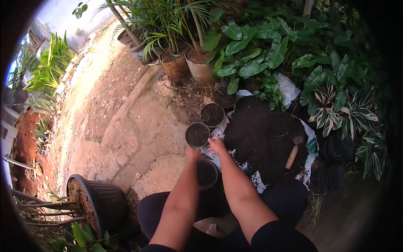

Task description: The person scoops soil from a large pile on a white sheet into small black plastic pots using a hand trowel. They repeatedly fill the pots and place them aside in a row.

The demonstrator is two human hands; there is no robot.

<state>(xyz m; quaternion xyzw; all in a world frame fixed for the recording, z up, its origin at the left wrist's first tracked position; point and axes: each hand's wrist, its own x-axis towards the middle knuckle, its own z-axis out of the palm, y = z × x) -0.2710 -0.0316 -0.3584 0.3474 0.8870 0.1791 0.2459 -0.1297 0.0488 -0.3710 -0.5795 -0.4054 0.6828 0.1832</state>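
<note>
A round black plant pot (197, 134) filled with dark soil stands on the ground in front of me. My left hand (192, 153) holds its near side, with the fingers partly hidden. On its right edge, my right hand (216, 145) has its fingers curled at the rim. Behind it, two more soil-filled pots, a middle one (212, 115) and a far one (225, 97), form a slanting row. Nearer my legs, below my wrists, is another black pot (207, 174) with a dark interior. To the right of my right hand spreads a heap of dark soil (261, 135).
A hand trowel (292, 156) with a wooden handle lies on the soil, which rests on a white sheet (258, 181). Stacked black pots (337, 146) stand at the right. Potted palms (201, 67) and leafy plants line the back. A large ribbed pot (105, 201) is at lower left.
</note>
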